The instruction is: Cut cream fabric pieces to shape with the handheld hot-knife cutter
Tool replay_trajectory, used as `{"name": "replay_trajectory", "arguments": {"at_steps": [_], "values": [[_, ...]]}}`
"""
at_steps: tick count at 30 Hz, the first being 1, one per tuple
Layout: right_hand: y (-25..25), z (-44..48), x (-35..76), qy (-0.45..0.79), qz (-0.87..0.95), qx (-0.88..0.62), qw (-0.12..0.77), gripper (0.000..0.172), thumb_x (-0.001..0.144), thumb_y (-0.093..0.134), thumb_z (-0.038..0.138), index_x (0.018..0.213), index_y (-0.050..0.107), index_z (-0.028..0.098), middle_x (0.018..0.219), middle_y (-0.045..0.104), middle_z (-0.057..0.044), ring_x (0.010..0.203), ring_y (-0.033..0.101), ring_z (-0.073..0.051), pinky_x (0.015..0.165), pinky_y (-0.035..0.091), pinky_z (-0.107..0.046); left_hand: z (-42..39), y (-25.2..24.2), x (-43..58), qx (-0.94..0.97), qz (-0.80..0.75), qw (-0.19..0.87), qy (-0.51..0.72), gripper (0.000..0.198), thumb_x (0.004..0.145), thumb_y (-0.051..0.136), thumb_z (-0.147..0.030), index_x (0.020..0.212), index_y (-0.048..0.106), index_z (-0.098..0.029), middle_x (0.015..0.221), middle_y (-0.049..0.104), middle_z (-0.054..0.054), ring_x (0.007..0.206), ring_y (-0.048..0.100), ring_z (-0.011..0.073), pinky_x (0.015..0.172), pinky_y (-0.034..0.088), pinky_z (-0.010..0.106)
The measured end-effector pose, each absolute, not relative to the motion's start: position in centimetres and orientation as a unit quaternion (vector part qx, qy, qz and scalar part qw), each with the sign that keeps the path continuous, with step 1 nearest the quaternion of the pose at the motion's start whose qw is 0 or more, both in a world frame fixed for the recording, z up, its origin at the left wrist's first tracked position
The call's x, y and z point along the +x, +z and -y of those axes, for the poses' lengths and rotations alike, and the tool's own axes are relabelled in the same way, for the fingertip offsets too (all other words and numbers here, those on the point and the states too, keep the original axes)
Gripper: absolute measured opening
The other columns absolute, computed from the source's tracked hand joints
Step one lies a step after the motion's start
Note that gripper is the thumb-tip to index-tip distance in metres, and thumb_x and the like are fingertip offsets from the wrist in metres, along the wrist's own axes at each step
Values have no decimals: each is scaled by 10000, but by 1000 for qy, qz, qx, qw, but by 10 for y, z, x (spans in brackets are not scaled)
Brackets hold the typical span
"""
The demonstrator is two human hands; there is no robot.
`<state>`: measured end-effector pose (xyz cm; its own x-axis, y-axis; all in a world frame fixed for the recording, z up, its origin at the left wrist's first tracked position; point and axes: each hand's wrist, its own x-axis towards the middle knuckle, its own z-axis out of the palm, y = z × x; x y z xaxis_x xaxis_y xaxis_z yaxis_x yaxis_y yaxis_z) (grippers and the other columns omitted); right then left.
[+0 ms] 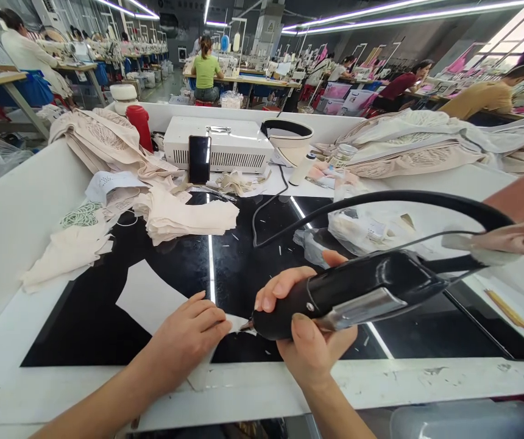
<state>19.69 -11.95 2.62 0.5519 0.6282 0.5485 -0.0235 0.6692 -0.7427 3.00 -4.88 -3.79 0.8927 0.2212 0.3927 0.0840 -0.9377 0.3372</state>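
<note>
My right hand [310,335] is wrapped around a thick black corded handheld cutter [353,296] with a silver lever along its side. Its narrow metal tip points left and meets the edge of a white cut sheet [150,296], close to my left fingertips. I cannot tell whether the sheet is paper or fabric. My left hand [189,335] lies on the sheet, palm down, fingers stretched out and side by side, covering part of it. Beneath is a glossy black board [175,259] with small white scraps scattered on it.
Stacked cream fabric pieces [189,213] lie on the board's far side. Behind them are a phone [199,160], a white vented box [239,146] and a red bottle [139,127]. A cable [403,196] arches over the right side, near clear plastic bags [367,228]. Several people work beyond.
</note>
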Motion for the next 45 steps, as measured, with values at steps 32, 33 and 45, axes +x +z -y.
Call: {"name": "replay_trajectory", "arguments": {"at_steps": [32, 33, 45], "values": [[29, 133, 196, 160, 424, -386, 804, 506, 871, 771, 286, 1328, 557, 324, 840, 639, 26, 613, 617, -144, 539, 552, -298, 73, -44, 19, 960, -189, 46, 199, 375, 977, 387, 31, 1305, 543, -65, 1090, 637, 122, 1036, 665, 254, 906, 631, 409], [29, 133, 196, 158, 424, -385, 804, 508, 872, 770, 285, 1331, 556, 323, 842, 640, 25, 613, 617, -145, 538, 552, -299, 73, -43, 19, 960, -188, 56, 198, 376, 972, 390, 37, 1294, 549, -73, 1086, 634, 117, 1030, 664, 245, 905, 631, 401], [28, 137, 194, 146, 419, -405, 800, 533, 866, 767, 299, 1342, 527, 321, 835, 623, 15, 610, 598, -158, 531, 535, -314, 70, -25, 14, 956, -160, 126, 212, 317, 1000, 384, 3, 1174, 602, -147, 1049, 663, 77, 948, 659, 199, 821, 624, 349]]}}
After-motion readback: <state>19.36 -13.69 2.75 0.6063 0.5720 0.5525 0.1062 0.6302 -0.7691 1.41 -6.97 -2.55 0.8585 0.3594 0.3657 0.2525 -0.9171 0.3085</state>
